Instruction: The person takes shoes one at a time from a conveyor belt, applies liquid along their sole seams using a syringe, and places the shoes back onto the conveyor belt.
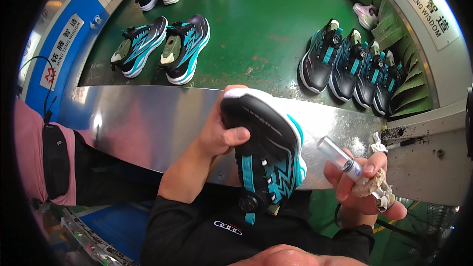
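My left hand (219, 133) grips a black sneaker (268, 133) with teal trim and a white and teal sole. Its toe points up and away, and a round dial with a teal pull loop is at the near end. The thumb presses on the toe area, while the other fingers are hidden behind the shoe. To the right of the sole, my right hand (362, 182) is closed around a clear syringe-like tube (336, 152), apart from the sneaker. A crumpled, stained whitish rag (373, 186) is caught among the same fingers.
A metal ledge (143, 123) borders the green conveyor belt (236, 34). Pairs of teal-black sneakers (185, 49) stand at left, with several dark sneakers (320, 56) in a row at right. Green strip curtains (411, 88) hang beyond. A person in pink (29, 152) is at far left.
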A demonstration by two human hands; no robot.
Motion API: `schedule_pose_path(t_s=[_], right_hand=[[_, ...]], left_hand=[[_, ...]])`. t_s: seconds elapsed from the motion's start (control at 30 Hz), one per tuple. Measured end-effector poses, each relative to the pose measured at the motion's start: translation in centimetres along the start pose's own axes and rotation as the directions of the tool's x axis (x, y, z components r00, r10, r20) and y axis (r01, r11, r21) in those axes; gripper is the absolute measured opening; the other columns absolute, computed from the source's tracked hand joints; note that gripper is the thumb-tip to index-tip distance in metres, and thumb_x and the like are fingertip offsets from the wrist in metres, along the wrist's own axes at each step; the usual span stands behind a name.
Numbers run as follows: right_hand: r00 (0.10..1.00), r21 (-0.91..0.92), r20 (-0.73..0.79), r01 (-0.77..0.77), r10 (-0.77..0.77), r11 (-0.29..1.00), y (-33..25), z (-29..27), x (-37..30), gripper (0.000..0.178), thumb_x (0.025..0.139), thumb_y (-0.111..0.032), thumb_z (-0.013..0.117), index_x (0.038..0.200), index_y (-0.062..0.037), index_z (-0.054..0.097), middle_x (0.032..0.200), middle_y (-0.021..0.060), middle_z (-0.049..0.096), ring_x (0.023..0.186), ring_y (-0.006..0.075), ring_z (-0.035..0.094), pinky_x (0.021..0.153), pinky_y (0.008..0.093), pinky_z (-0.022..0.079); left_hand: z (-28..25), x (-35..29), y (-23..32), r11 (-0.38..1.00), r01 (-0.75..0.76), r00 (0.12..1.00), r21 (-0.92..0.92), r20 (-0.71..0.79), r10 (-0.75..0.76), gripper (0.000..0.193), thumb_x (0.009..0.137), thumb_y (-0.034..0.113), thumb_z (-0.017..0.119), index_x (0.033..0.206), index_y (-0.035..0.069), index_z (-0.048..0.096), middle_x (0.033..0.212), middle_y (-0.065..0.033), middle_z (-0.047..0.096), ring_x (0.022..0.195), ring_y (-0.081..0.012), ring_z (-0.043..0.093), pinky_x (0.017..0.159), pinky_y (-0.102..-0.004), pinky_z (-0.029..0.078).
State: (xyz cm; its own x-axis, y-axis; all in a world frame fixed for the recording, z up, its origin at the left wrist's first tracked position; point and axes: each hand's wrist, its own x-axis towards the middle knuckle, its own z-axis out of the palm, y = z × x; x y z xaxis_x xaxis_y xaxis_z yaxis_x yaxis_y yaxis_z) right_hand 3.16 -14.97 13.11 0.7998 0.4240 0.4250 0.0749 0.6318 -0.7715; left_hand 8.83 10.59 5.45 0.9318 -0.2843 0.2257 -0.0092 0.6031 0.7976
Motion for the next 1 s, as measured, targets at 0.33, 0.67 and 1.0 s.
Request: schedule_pose_path(t_s=[0.33,0.67,1.0], right_hand=[[0.984,0.117,0.167,-0.074,0.054,0.99,1.2,0.8,3.2,0.084,0.071,-0.07,0.061,0.115,-0.0001,0.047,0.102,0.0155,0.055,0.09,0.0225,0.051,0.091,0.0376,0.028],[0.979,0.057,0.164,-0.135,0.124,0.989,0.6,1.5,3.6,0.083,0.069,-0.066,0.066,0.114,0.0016,0.048,0.094,0.0153,0.057,0.087,0.0219,0.05,0.08,0.0337,0.033],[0.978,-0.021,0.147,-0.146,0.147,0.989,0.1,1.5,3.5,0.083,0.069,-0.065,0.067,0.116,0.0013,0.048,0.099,0.0169,0.051,0.084,0.022,0.053,0.079,0.0321,0.035]], left_hand=[[-0.5,-0.4,-1.0,0.979,-0.195,0.962,0.062,0.207,0.178,0.068,0.063,0.015,0.079,0.118,0.008,0.04,0.102,-0.0199,0.058,0.096,-0.0269,0.059,0.081,-0.0379,0.048],[0.1,-0.7,-0.4,0.983,-0.179,0.959,0.037,0.229,0.166,0.067,0.062,0.012,0.079,0.118,0.008,0.041,0.103,-0.0195,0.058,0.097,-0.0271,0.059,0.082,-0.0382,0.049],[0.0,-0.8,-0.2,0.989,-0.142,0.978,0.037,0.16,0.135,0.068,0.061,0.014,0.079,0.117,0.006,0.041,0.104,-0.018,0.058,0.097,-0.0248,0.058,0.082,-0.0371,0.048]])
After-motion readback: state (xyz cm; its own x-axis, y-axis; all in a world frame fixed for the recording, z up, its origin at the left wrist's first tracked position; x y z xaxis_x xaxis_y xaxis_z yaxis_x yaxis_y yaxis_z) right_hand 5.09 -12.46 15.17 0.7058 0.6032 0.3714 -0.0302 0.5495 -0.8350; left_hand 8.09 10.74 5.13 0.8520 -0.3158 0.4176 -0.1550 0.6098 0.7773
